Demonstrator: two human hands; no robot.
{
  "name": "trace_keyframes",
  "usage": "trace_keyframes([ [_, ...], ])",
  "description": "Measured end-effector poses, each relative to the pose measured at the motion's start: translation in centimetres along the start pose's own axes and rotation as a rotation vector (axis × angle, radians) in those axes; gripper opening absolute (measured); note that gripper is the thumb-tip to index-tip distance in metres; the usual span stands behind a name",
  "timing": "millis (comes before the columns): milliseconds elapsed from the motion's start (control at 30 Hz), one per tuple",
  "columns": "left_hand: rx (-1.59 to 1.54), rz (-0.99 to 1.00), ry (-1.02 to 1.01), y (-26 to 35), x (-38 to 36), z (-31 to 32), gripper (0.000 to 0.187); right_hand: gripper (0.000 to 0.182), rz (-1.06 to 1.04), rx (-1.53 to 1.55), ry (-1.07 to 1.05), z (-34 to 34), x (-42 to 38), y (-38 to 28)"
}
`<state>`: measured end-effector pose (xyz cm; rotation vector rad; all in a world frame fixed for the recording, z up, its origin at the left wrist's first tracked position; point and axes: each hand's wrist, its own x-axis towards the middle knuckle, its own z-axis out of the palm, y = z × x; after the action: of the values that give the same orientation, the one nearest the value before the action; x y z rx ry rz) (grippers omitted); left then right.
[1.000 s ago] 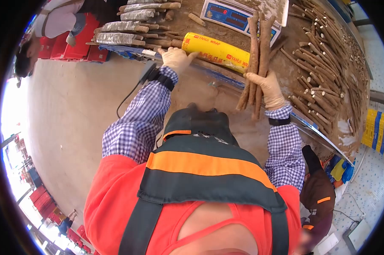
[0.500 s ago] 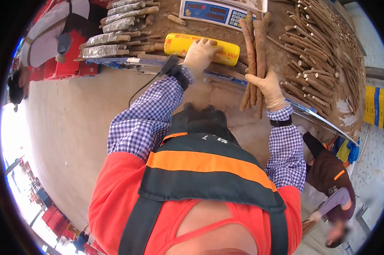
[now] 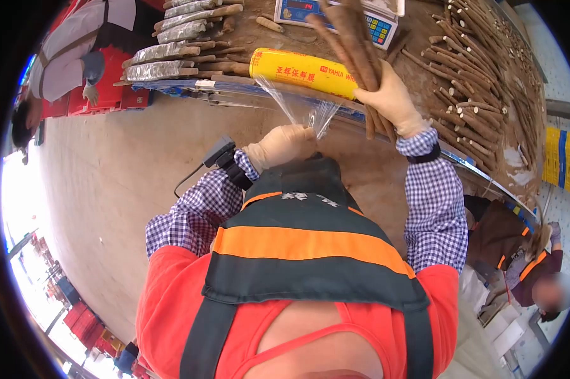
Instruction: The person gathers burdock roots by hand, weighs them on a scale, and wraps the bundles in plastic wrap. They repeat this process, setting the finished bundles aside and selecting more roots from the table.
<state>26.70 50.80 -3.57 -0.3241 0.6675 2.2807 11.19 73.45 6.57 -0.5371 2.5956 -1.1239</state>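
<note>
My left hand (image 3: 286, 145), gloved, is closed on gathered clear cling film (image 3: 324, 119) below the table edge. The film fans up toward the yellow cling film roll (image 3: 297, 69), which lies along the near edge of the table. In its own glove, my right hand (image 3: 393, 101) grips a bundle of long brown roots (image 3: 354, 47). The bundle slants across the right end of the roll. Its lower ends stick out past the table edge, and its upper ends overlap the scale (image 3: 376, 31) in this view.
Wrapped root bundles (image 3: 174, 50) lie on the left of the table (image 3: 297, 45). Many loose roots (image 3: 468, 114) with pale cut ends cover its right side. One person (image 3: 76, 57) stands at the left, and another person (image 3: 518, 265) is at the lower right.
My left hand has come off the roll and moved down toward my body, drawing film out. My right hand has tilted the root bundle leftward over the roll's end. The scale's display has changed.
</note>
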Motion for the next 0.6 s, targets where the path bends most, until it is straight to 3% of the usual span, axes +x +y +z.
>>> trace_keyframes([
  [133, 0.665, 0.532, 0.581, -0.9, -0.5, 0.6, 0.025, 0.075, 0.022, -0.36, -0.163, 2.7, 3.0, -4.2],
  [167, 0.674, 0.534, 0.576, -0.3, -0.1, 0.8, 0.025, 0.074, -0.018, -0.455, -0.247, 3.1, 3.8, -4.6],
  [233, 0.02, 0.379, 0.815, -0.2, 0.2, 1.1, 0.025, 0.07, -0.104, -0.537, -0.235, 4.5, 4.1, -3.8],
  [267, 0.015, 0.375, 0.823, -0.2, 0.2, 1.0, 0.025, 0.066, -0.149, -0.555, -0.264, 5.1, 4.1, -3.6],
  [367, 0.046, 0.063, 0.297, 1.3, 1.3, 0.2, 0.036, 0.059, -0.237, -0.583, -0.309, 6.1, 4.7, -3.6],
  [400, 0.501, 0.062, 0.266, 2.9, 0.8, 1.3, 0.036, 0.056, -0.275, -0.594, -0.319, 6.2, 4.8, -3.8],
  [433, 0.502, 0.061, 0.258, 4.0, 0.1, 2.7, 0.036, 0.056, -0.27, -0.599, -0.316, 6.3, 4.9, -4.0],
  [500, 1.361, 0.348, 0.347, 5.2, -2.5, 5.7, 0.035, 0.051, -0.405, -0.693, -0.427, 7.0, 4.6, -4.7],
  [533, 1.658, 0.778, 0.253, 5.3, -3.8, 5.6, 0.029, 0.047, -0.532, -0.673, -0.423, 8.4, 4.4, -3.4],
  [600, 1.563, 0.86, 0.205, 4.2, -4.9, 3.5, 0.021, 0.045, -0.45, -0.634, -0.536, 9.9, 2.8, -3.4],
])
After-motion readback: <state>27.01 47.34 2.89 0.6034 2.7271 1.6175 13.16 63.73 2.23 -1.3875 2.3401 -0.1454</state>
